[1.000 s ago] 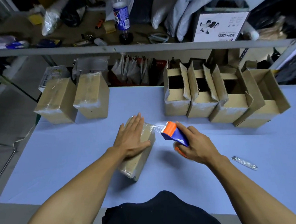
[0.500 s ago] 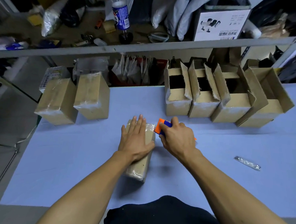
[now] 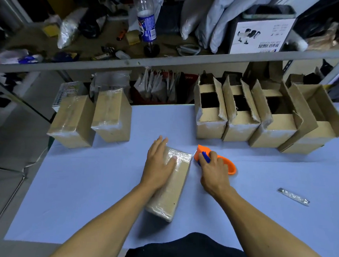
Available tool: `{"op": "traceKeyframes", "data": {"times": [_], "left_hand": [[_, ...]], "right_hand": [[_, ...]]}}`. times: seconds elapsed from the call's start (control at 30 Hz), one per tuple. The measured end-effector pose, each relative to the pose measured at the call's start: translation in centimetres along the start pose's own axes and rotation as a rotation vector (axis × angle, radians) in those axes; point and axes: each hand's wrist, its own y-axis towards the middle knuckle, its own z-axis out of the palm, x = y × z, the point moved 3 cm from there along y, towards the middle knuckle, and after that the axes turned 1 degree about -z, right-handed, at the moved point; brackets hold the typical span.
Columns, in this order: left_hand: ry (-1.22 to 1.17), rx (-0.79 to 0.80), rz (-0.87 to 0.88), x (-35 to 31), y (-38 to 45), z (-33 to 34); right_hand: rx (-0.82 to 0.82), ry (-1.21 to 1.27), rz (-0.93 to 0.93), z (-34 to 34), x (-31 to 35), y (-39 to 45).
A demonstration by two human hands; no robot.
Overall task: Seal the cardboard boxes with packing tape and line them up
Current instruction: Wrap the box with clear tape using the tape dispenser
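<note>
Open boxes [image 3: 242,121] block the far right; table [image 3: 86,182] left lies free.

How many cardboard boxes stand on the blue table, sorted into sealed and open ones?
Sealed cardboard boxes: 3, one under the left hand at, two at far left
Open cardboard boxes: 4
Total: 7

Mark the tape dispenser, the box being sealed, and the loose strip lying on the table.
tape dispenser [image 3: 227,165]: head view, on its orange rim right of the right hand.
box being sealed [image 3: 176,183]: head view, on its bare top face.
loose strip [image 3: 293,196]: head view, at its middle.
</note>
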Motion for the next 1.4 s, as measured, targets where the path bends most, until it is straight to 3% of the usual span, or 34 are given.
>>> {"op": "traceKeyframes", "data": {"times": [0.07, 0.13, 0.2, 0.3, 0.47, 0.83, 1.1, 1.3, 1.4], "left_hand": [[-0.206, -0.121, -0.165, 0.1, -0.1, -0.5], [-0.228, -0.162, -0.272, 0.6, 0.1, -0.7], [-0.219, -0.165, -0.301, 1.3, 0.4, -1.0], [-0.234, -0.148, -0.338, 1.4, 0.9, -1.4], [-0.211, -0.188, -0.356, 0.9, 1.6, -1.2], [-0.114, -0.163, -0.357, 1.8, 1.6, -0.8], [-0.15, -0.146, -0.362, 2.3, 1.1, -0.9], [-0.327, -0.239, -0.416, 2.5, -0.4, -0.3], [-0.332, -0.355, -0.326, 0.3, -0.1, -1.6]], "right_hand": [[0.059, 0.094, -0.058, 1.4, -0.9, -0.3], [0.066, 0.16, -0.062, 1.9, -1.0, -0.4], [-0.017, 0.215, 0.002, 1.2, -0.7, -0.4], [-0.191, 0.519, 0.12, -0.6, -0.1, -0.4], [-0.22, 0.86, 0.127, -1.2, 1.5, -0.3], [-0.184, 1.122, 0.318, -1.6, 1.9, 0.4], [-0.173, 1.081, 0.323, -1.8, 2.4, 0.3], [-0.227, 1.171, 0.322, -1.7, 2.8, -0.2], [-0.315, 1.207, 0.286, -4.1, 3.6, -0.1]]}}
